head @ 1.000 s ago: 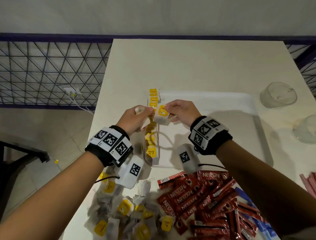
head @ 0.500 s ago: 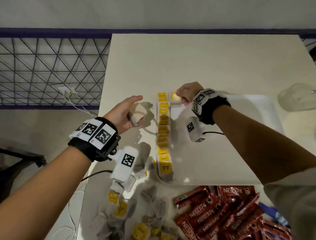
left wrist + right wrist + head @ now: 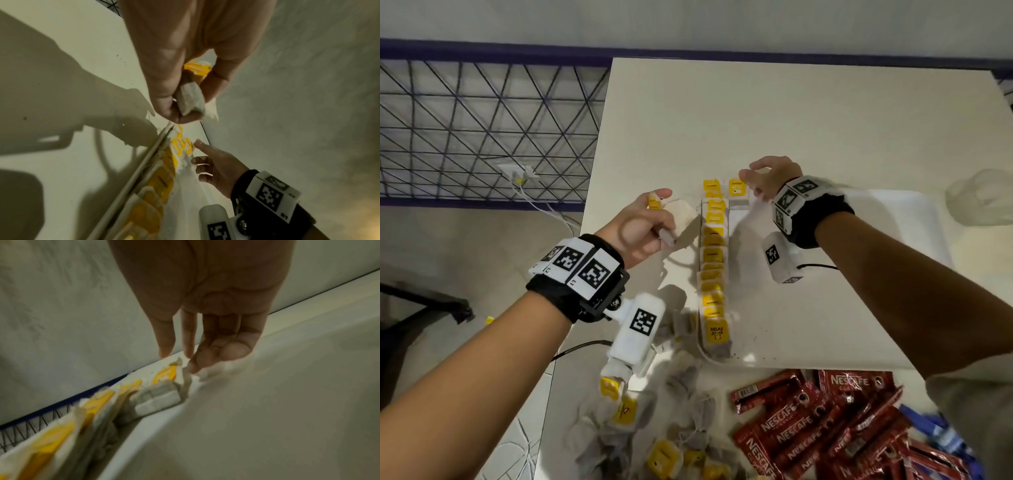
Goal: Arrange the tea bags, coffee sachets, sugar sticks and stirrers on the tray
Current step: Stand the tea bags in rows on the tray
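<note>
Table (image 3: 808,113) with tray (image 3: 859,325), sachets (image 3: 825,428)

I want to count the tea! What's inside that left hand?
The left hand grips a tea bag, its yellow tag showing between the fingers. The curled fingers cover the middle, so any second bag is hidden.

Yellow-tagged tea bags (image 3: 714,260), red coffee sachets (image 3: 822,428), white tray (image 3: 859,308).
</note>
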Demonstrator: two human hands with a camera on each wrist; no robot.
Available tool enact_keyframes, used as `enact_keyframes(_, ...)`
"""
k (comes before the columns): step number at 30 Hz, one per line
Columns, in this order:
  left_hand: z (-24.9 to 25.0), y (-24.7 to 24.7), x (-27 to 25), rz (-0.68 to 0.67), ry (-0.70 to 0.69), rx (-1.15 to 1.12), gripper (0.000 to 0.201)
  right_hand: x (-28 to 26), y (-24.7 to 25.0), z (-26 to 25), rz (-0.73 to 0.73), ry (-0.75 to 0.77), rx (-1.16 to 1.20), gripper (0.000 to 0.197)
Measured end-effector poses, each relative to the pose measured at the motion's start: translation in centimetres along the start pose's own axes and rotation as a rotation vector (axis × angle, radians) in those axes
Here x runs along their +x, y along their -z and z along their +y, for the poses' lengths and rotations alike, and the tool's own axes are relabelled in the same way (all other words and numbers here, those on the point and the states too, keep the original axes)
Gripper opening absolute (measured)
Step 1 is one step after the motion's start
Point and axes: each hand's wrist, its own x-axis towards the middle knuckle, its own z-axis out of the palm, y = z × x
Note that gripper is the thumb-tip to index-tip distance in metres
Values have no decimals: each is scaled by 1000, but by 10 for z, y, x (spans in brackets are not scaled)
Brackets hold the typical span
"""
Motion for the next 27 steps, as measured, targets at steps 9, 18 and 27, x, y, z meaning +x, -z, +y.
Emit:
enact_keyframes(9,-7,-17,-10,-35,-64,13,28,-103,22,-33,-509,125,261,22)
enact_keyframes(18,-17,-34,-32,161,-222,149,26,-137,33,-25,-321,92,376,21)
enact_keyframes(27,-25,-51,-50,98,-385,487,10,-161,35,-33,-313,152,434,17)
